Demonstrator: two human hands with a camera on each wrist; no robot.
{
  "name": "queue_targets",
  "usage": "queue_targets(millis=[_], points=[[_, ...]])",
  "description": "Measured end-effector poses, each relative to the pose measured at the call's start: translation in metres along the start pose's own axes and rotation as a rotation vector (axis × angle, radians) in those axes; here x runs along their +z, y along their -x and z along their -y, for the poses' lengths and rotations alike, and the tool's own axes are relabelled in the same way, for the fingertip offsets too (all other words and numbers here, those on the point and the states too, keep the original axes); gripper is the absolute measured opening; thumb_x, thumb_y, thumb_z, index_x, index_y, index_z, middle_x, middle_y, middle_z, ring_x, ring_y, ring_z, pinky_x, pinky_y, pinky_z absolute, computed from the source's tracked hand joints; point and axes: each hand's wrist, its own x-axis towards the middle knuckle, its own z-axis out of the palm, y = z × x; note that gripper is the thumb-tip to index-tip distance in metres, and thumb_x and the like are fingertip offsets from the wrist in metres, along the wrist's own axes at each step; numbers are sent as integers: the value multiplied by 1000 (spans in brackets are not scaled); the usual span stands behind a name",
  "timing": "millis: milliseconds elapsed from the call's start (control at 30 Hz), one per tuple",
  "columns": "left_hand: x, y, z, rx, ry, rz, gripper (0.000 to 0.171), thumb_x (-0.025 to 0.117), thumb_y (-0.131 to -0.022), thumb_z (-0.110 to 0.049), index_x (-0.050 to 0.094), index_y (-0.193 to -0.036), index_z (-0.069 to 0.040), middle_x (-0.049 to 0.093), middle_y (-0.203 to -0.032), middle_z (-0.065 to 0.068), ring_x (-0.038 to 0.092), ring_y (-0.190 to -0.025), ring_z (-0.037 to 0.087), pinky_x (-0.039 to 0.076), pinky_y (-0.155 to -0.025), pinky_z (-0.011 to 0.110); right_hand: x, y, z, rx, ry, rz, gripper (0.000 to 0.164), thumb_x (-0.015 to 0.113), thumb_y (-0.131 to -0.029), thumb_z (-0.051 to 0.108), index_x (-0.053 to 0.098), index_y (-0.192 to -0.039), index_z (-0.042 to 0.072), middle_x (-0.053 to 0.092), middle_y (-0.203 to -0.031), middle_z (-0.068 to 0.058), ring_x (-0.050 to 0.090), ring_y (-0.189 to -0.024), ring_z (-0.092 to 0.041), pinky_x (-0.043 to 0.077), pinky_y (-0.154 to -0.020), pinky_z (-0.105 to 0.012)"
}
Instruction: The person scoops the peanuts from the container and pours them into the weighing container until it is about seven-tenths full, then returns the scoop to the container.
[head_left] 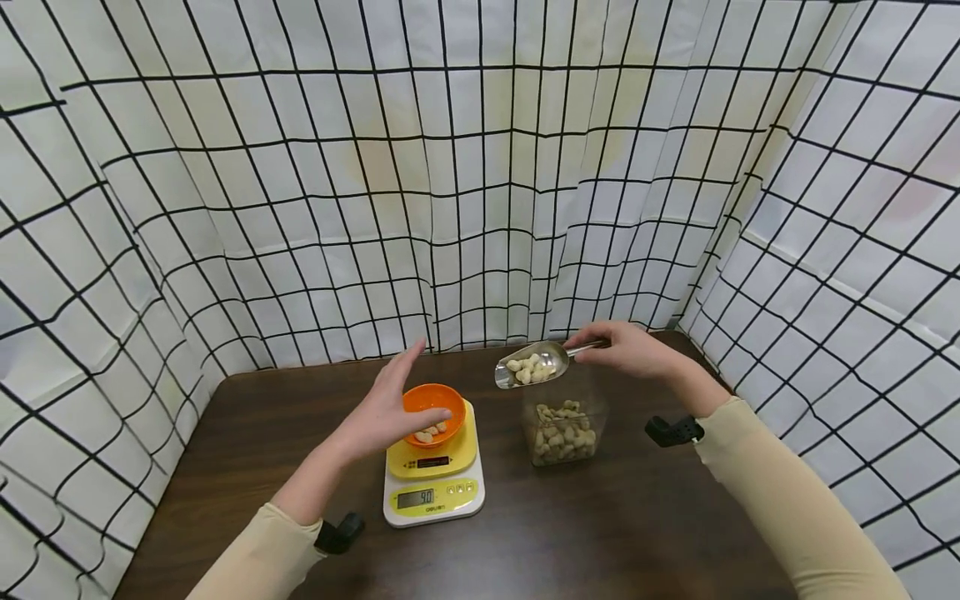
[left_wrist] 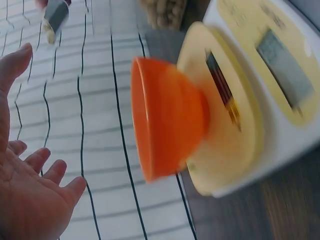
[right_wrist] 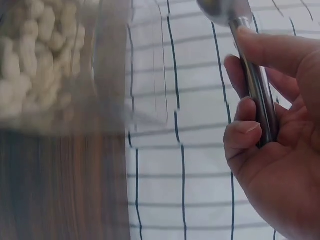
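Note:
My right hand grips the handle of a metal scoop loaded with several peanuts. The scoop is held above and a little left of a clear plastic container of unshelled peanuts. In the right wrist view, fingers and thumb wrap the scoop's handle. An orange bowl with a few peanuts in it sits on a yellow and white kitchen scale. My left hand, fingers spread, hovers by the bowl, apart from it in the left wrist view, holding nothing.
The scale's display appears to read 9.0. All of this stands on a dark wooden table. White curtains with a black grid enclose the back and both sides. Each wrist wears a black band.

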Motion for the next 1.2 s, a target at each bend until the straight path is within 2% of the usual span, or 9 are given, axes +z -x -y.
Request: queue_targets(millis=[133,233,400,567,967,1067,1200], points=[[-10,5,13,-22,-16,-1,111,83,-84,-49,11,-166,-30,15,-170,8,15,-153,37,27,-111,72,11,-6,11,-12,-56,-6,27,69,-100,34,72,-124,22,60,-139,-4,57,-124,-25,49,-96,-47],[-12,9,23,-35,-28,7,111,84,-83,-48,13,-166,-25,17,-169,10,16,-152,38,26,-111,72,20,-11,20,-23,-84,-7,25,70,-99,33,73,-122,22,61,-138,-4,58,-123,-24,49,-98,-48],[-8,14,40,-58,-52,31,109,86,-82,-44,19,-165,-20,20,-167,14,17,-150,41,27,-109,73,35,-23,35,-55,-84,-9,21,69,-100,29,74,-119,22,68,-125,1,62,-114,-18,51,-93,-43],[2,16,56,-92,-75,67,113,85,-79,-52,19,-163,-14,19,-165,18,16,-148,44,28,-108,74,51,-34,43,-78,-82,-28,20,70,-100,25,75,-118,19,69,-123,1,63,-109,-18,53,-88,-40],[16,16,76,-144,-79,95,118,85,-77,-56,20,-162,-7,26,-161,22,20,-145,44,29,-109,72,80,-52,49,-51,64,-51,17,68,-100,22,76,-115,21,69,-121,4,60,-115,-17,51,-91,-40],[18,15,77,-152,-70,93,117,84,-77,-56,21,-162,-6,29,-160,22,23,-144,44,32,-108,71,85,-54,51,-58,92,-56,17,68,-100,20,76,-115,18,70,-119,2,61,-112,-17,51,-89,-39],[19,15,77,-161,-54,90,115,84,-78,-55,21,-161,-6,32,-157,21,25,-141,42,35,-107,69,89,-56,54,-84,146,-63,18,68,-99,16,77,-115,14,71,-116,1,61,-99,-16,50,-81,-36]])
